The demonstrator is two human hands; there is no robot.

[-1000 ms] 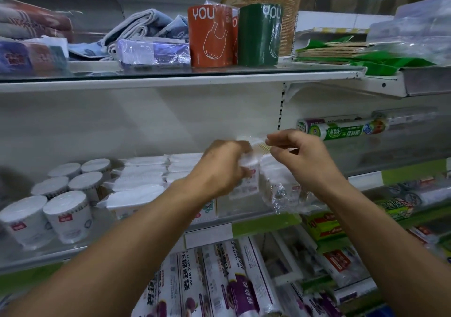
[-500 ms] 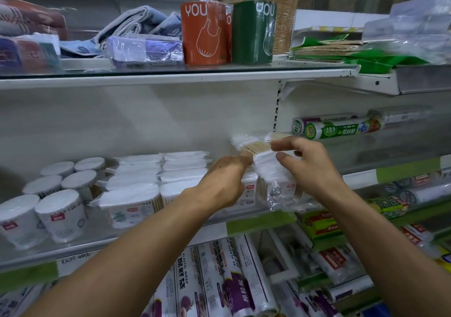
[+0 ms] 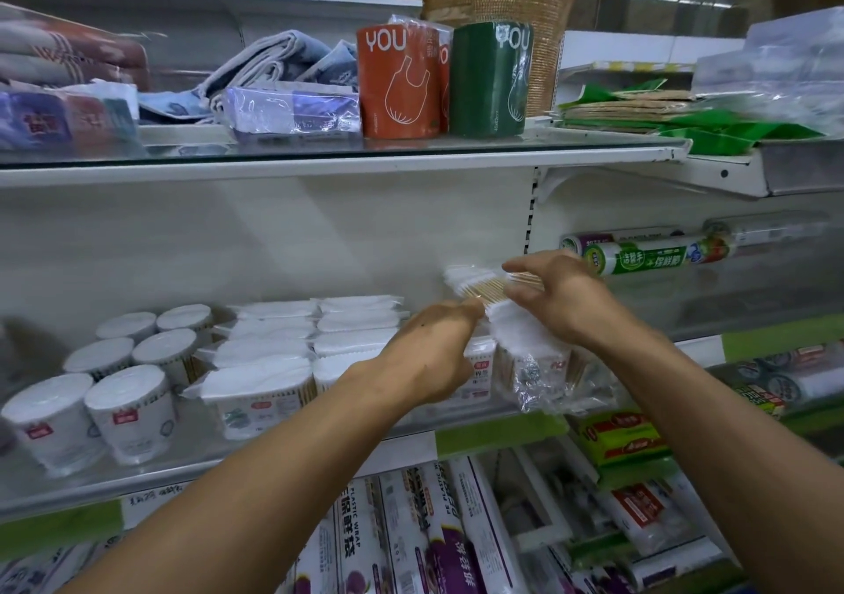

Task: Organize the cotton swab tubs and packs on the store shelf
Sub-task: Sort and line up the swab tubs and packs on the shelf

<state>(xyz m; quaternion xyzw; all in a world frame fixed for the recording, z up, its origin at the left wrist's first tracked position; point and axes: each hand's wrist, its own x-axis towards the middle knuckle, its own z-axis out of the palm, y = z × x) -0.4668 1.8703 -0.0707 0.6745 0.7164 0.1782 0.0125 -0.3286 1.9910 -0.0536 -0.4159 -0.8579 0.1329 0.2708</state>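
Crinkly plastic, light and slippery: my right hand (image 3: 566, 301) pinches the cotton swab pack (image 3: 484, 289) above the shelf (image 3: 498, 433); my left hand (image 3: 434, 351) grips its lower end. Hold the stiff middle.

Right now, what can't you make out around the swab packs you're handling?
Head view only:
- Left hand hides the packs behind it.
- Right hand covers part of the swab pack; its grip is unclear.
- Crumpled wrapper blurs its contents.
- Tubs: labels too blurred to read.
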